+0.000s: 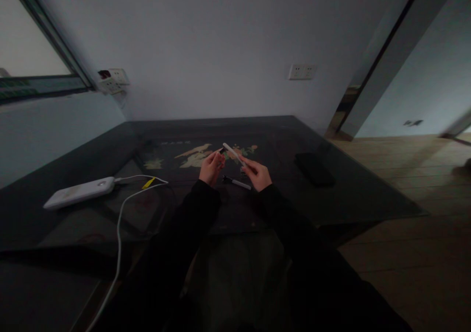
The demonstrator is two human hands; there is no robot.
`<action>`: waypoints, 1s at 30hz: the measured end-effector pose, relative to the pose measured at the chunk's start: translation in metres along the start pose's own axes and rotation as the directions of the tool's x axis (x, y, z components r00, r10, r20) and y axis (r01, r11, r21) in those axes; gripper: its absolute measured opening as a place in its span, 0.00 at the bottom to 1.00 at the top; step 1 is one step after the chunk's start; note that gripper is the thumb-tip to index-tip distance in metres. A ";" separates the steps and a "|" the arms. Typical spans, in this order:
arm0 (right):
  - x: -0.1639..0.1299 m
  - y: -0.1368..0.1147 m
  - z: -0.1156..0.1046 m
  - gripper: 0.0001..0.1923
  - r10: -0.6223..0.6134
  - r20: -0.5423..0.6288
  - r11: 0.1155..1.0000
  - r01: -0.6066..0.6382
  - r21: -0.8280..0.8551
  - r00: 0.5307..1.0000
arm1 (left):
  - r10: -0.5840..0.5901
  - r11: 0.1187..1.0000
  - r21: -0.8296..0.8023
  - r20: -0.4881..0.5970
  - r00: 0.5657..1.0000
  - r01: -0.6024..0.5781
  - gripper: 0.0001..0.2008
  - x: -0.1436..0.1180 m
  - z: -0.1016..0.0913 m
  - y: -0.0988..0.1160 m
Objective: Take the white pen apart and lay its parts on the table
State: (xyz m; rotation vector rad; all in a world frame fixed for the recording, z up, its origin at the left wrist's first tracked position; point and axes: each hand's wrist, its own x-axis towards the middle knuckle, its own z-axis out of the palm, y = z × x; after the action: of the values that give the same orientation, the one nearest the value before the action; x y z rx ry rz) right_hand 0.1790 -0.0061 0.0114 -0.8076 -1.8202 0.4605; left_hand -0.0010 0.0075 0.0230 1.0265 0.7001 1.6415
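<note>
My left hand [212, 168] is closed, its fingertips pinching a small black piece [222, 150] that looks like a pen cap. My right hand [259, 174] grips a slim whitish pen [232, 152], which slants up and left. The pen's far end is beside the black piece; whether they touch I cannot tell. Below and between my hands, a second pen [239, 183] with a white barrel and a dark end lies on the table. A small, indistinct item [243, 173] is partly hidden by my right fingers.
The dark glossy table [353, 199] bears a bird-and-flower picture [195, 155]. A white power bank [81, 192] lies at left, its white cable [119, 229] running off the front edge. A black flat object [314, 169] lies at right. Wall sockets [301, 71] are behind.
</note>
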 end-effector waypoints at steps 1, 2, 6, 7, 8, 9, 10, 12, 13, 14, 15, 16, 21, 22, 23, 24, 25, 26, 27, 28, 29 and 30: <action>-0.001 -0.002 0.001 0.20 -0.008 0.014 1.000 0.008 0.003 1.000 | 0.002 1.000 -0.001 0.000 1.000 -0.002 0.14 0.000 0.000 0.000; -0.001 -0.003 0.002 0.20 -0.016 0.029 1.000 0.016 0.006 0.999 | 0.004 1.000 -0.002 -0.001 1.000 -0.004 0.14 -0.001 0.000 0.001; -0.002 0.000 0.004 0.20 -0.015 0.039 1.000 0.015 0.002 0.999 | 0.003 1.000 0.006 -0.004 1.000 -0.003 0.14 0.000 -0.001 0.001; -0.001 0.002 0.004 0.20 -0.009 0.030 1.000 0.009 -0.004 1.000 | 0.001 1.000 0.011 -0.005 1.000 -0.001 0.14 0.000 -0.001 0.000; -0.001 0.004 0.004 0.20 -0.001 0.018 1.000 0.001 -0.010 1.000 | 0.000 1.000 0.015 -0.007 1.000 0.000 0.13 0.000 -0.001 -0.001; 0.000 0.005 0.004 0.20 0.006 0.007 1.000 -0.006 -0.016 1.000 | -0.001 1.000 0.020 -0.008 1.000 0.001 0.13 0.001 -0.001 -0.001; 0.000 0.007 0.003 0.20 0.012 -0.004 1.000 -0.012 -0.021 1.000 | 0.000 1.000 0.024 -0.010 1.000 0.001 0.13 0.001 -0.002 -0.001; 0.001 0.007 0.003 0.20 0.016 -0.022 0.999 -0.017 -0.027 1.000 | 0.002 1.000 0.026 -0.010 1.000 -0.001 0.13 0.001 -0.002 -0.002; 0.001 0.007 0.003 0.20 0.013 -0.029 1.000 -0.014 -0.027 0.999 | 0.003 1.000 0.026 -0.009 1.000 -0.003 0.13 0.001 -0.002 -0.002; 0.001 0.006 0.002 0.20 0.008 -0.032 1.000 -0.009 -0.025 0.999 | 0.006 1.000 0.024 -0.009 1.000 -0.005 0.13 0.001 -0.002 -0.002; 0.001 0.005 0.002 0.20 0.001 -0.030 1.000 -0.002 -0.022 1.000 | 0.009 1.000 0.022 -0.009 1.000 -0.008 0.13 0.001 -0.002 -0.001; 0.000 0.004 0.003 0.20 -0.007 -0.023 1.000 0.007 -0.019 1.000 | 0.011 1.000 0.019 -0.009 1.000 -0.011 0.13 0.001 -0.002 -0.001; -0.002 -0.001 0.003 0.20 -0.039 0.057 0.999 0.039 -0.002 0.998 | 0.013 1.000 0.000 0.000 1.000 -0.013 0.13 0.001 -0.002 0.000; -0.002 -0.001 0.004 0.20 -0.038 0.062 0.999 0.038 0.001 0.997 | 0.014 1.000 -0.003 0.002 1.000 -0.014 0.14 0.001 -0.002 0.000; -0.002 0.000 0.004 0.20 -0.034 0.061 0.999 0.034 0.003 0.998 | 0.014 1.000 -0.005 0.005 1.000 -0.014 0.14 0.001 -0.003 -0.001; -0.001 0.000 0.004 0.20 -0.027 0.055 1.000 0.027 0.005 0.998 | 0.014 1.000 -0.005 0.007 1.000 -0.014 0.15 0.000 -0.003 -0.001; -0.001 0.001 0.004 0.20 -0.018 0.045 1.000 0.018 0.006 0.999 | 0.015 1.000 -0.003 0.008 1.000 -0.015 0.15 0.000 -0.003 -0.002; 0.000 0.003 0.004 0.20 -0.007 0.033 1.000 0.007 0.009 0.999 | 0.016 1.000 -0.001 0.008 1.000 -0.016 0.15 0.001 -0.003 -0.003; 0.000 0.004 0.004 0.19 0.005 0.017 1.000 -0.005 0.012 1.000 | 0.018 1.000 0.002 0.007 1.000 -0.018 0.15 0.001 -0.003 -0.003; 0.001 0.006 0.004 0.19 0.019 -0.001 1.000 -0.019 0.017 1.000 | 0.020 1.000 0.005 0.006 1.000 -0.020 0.15 0.001 -0.003 -0.004; 0.002 0.008 0.004 0.19 0.034 -0.023 0.999 -0.034 0.024 0.999 | 0.022 1.000 0.006 0.004 1.000 -0.022 0.16 0.001 -0.003 -0.004; 0.003 0.011 0.003 0.20 0.053 -0.050 0.998 -0.051 0.032 0.997 | 0.024 1.000 0.005 0.002 1.000 -0.024 0.16 0.001 -0.003 -0.004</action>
State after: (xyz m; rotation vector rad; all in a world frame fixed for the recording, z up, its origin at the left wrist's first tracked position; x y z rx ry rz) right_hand 0.1790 0.0036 0.0054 -0.8396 -1.7446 0.4963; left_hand -0.0020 0.0099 0.0188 1.0432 0.6936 1.6602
